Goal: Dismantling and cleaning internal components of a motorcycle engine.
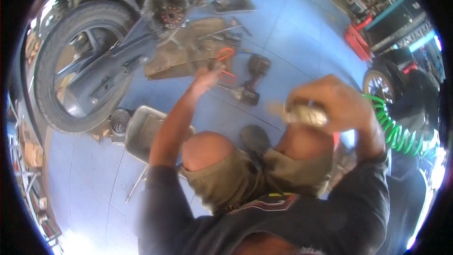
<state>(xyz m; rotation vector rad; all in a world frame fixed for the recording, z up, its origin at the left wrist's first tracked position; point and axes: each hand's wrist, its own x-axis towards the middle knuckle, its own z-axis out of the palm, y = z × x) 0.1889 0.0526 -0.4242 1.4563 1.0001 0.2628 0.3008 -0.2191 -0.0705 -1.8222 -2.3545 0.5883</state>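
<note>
Two bare hands are held apart, one stretched forward and one raised near the body. The left hand (207, 76) is extended to an orange-handled tool (225, 51) at the right edge of a brown cardboard sheet (163, 68); its looped handles are spread apart, just beyond the fingertips. Whether the tool is gripped or only touched cannot be told, and its long axis is lost under the fingers and the blur. By the right hand (332, 101), lifted above the right knee (306, 140), a short metallic object (306, 115) is held in curled fingers, its length laid roughly from left to right. From that hand the orange-handled tool lies forward and to the left, so it is the left hand that is nearer.

Beside the cardboard's right edge, a dark cordless power tool (251, 81) is laid on the blue floor (292, 33). Near the left arm, a grey metal tray (139, 118) is partly covered by the forearm; its contents cannot be made out. Past the cardboard's far edge, dark contents are seen in a second tray (246, 1). Farther out, a red bin (357, 42) is placed toward the floor's right edge, and a motorcycle wheel (51, 106) is seen toward the left.
</note>
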